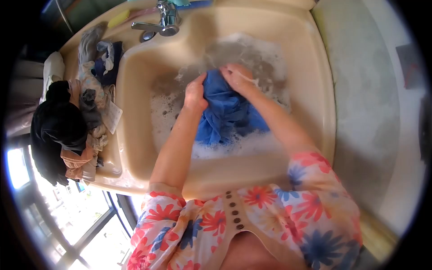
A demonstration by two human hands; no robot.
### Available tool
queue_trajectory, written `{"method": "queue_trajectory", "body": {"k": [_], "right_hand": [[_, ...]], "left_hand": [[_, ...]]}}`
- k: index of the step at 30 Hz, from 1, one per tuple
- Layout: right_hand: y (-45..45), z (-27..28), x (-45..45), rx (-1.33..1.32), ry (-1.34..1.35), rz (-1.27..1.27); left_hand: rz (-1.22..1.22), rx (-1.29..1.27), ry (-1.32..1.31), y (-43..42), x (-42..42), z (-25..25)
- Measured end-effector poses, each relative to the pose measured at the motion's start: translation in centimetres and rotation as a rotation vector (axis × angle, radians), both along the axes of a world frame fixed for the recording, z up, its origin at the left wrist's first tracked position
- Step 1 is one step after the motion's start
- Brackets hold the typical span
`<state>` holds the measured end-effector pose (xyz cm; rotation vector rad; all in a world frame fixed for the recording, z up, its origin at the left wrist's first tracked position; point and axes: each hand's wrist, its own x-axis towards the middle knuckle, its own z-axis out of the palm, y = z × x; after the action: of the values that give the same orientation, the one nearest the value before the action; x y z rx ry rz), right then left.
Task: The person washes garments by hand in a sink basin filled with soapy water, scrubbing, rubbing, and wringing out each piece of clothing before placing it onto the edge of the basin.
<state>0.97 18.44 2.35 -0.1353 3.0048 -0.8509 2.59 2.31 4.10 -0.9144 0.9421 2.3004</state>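
Note:
A wet blue cloth garment (225,108) is bunched up in soapy, greyish water inside the beige sink (310,135). My left hand (195,93) grips its upper left edge, with the fingers closed round the fabric. At the upper right of the cloth, my right hand (236,76) is closed on it too, with a streak of suds across the wrist. The lower part of the garment spreads into white foam (238,148). Some of my fingertips are hidden behind the fabric.
A chrome tap (168,20) stands at the sink's back edge, its lever pointing left. Piled on the left ledge are several garments, among them a black one (60,121). A yellow bar (119,19) lies at the back left. A wall (369,112) borders the right side.

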Motion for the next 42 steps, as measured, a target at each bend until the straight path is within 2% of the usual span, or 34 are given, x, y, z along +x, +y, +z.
{"method": "queue_trajectory", "body": {"k": [1,2,4,7,8,11,12,15,16,19,21,22,23,24,27,28,30,32,34,35,36,37,38,40,41,42], "right_hand": [[1.5,0.0,-0.3,-0.027,0.023,-0.067],[2.5,0.6,-0.6,-0.062,0.047,-0.136],[2.1,3.5,-0.2,-0.224,0.016,-0.211],[-0.9,2.2,1.9,-0.401,-0.076,0.118],[-1.2,1.8,2.3,-0.373,-0.089,0.135],[0.1,1.3,2.1,-0.549,-0.229,0.142],[0.0,1.1,2.1,-0.638,-0.184,0.152],[0.8,3.2,1.7,-0.811,-0.540,0.034],[0.6,3.8,1.8,-0.819,-0.490,0.058],[0.9,5.1,1.8,-0.817,-0.566,-0.029],[4.5,3.4,0.3,-0.961,-0.505,-0.171],[7.3,1.7,-0.7,-0.959,-0.446,-0.344],[9.6,1.7,-1.0,-0.921,-0.406,-0.489],[12.9,-0.7,-1.5,-0.830,-0.371,-0.591],[14.4,-0.6,-1.7,-0.531,-0.442,-0.560],[12.9,-1.7,-1.8,-0.600,-0.302,-0.563],[6.9,-3.3,-0.9,-0.316,0.005,-0.251],[1.3,-5.3,0.3,-0.164,-0.030,0.083],[2.9,-3.8,-0.3,-0.153,-0.304,0.122],[4.1,-2.9,-0.4,-0.146,-0.446,0.144],[6.8,-3.0,-1.2,-0.400,-0.672,-0.008],[8.0,-2.6,-1.1,-0.564,-0.646,-0.091],[8.8,-1.8,-0.9,-0.726,-0.616,-0.176],[7.7,-1.8,-0.4,-0.965,-0.551,-0.270],[4.9,-1.2,-0.4,-0.743,-0.513,-0.331],[2.6,-0.8,-0.1,-0.586,-0.576,-0.136]], "left_hand": [[0.004,-0.020,0.047,0.0,0.0,0.5],[-0.007,0.087,0.027,-0.6,-0.1,0.0],[-0.054,0.036,0.101,-0.9,-0.3,-1.4],[-0.169,0.029,0.098,-0.7,0.0,-0.9],[-0.212,0.034,0.078,-0.8,0.1,-0.3],[-0.236,0.037,0.150,-1.0,0.6,0.8],[-0.218,0.013,0.149,-0.8,0.8,0.8],[-0.215,-0.102,0.191,0.4,0.8,1.1],[-0.240,-0.182,0.223,0.9,0.7,1.3],[-0.292,-0.338,0.288,0.5,0.7,1.3],[-0.243,-0.433,0.258,-1.2,0.2,0.7],[-0.180,-0.490,0.207,-2.8,-0.3,0.1],[-0.208,-0.714,0.189,-4.5,-0.4,0.4],[-0.105,-0.712,0.147,-6.3,-0.4,-1.5],[0.044,-0.883,0.180,-7.9,-0.4,-4.5],[0.000,-0.752,0.220,-7.8,-0.5,-5.1],[-0.076,-0.751,0.314,-4.2,-0.1,-3.3],[-0.184,-0.666,0.342,-2.2,0.1,-2.7],[-0.313,-0.502,0.292,-2.0,0.4,-3.3],[-0.251,-0.491,0.233,-3.0,0.4,-3.9],[-0.187,-0.478,0.174,-4.8,0.3,-4.8],[-0.122,-0.463,0.116,-6.5,0.2,-5.5],[-0.183,-0.410,0.150,-7.3,0.3,-5.0],[-0.130,-0.085,0.178,-5.5,-0.1,-4.6],[-0.104,0.077,0.189,-4.2,-0.3,-3.6],[-0.103,0.111,0.165,-3.1,-0.1,-2.4]]}}
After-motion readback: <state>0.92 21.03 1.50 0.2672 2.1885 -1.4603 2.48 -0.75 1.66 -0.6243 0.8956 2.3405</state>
